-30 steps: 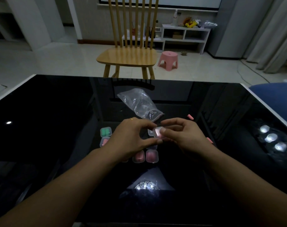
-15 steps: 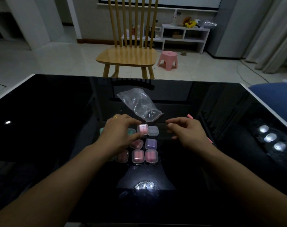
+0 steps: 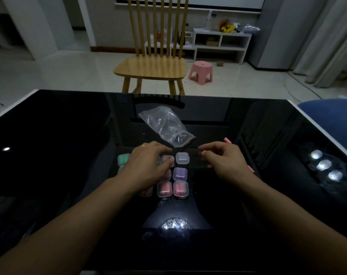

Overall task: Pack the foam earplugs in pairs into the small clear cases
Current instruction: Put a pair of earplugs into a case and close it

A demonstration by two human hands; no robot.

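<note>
Several small clear cases lie in a grid on the black table [image 3: 49,155]. My left hand [image 3: 149,163] pinches a case with pink earplugs [image 3: 167,160] between thumb and fingers, low at the table, beside a pale case [image 3: 182,158]. Below these lie a purple-filled case [image 3: 180,174] and two pink-filled cases [image 3: 164,189] [image 3: 181,188]. A green-filled case [image 3: 123,158] peeks out left of my hand, which hides other cases. My right hand [image 3: 224,159] hovers to the right, fingers loosely curled, holding nothing. Two loose pink earplugs [image 3: 227,140] [image 3: 251,169] lie by it.
An empty clear zip bag [image 3: 166,126] lies just beyond the cases. A wooden chair [image 3: 150,66] stands past the table's far edge, and a blue seat [image 3: 331,116] is at the right. Lamp reflections glare on the glossy top.
My hands parted. The left hand carried the pink case leftward and down into the grid's top row. The right hand let go of it and drew back to the right.
</note>
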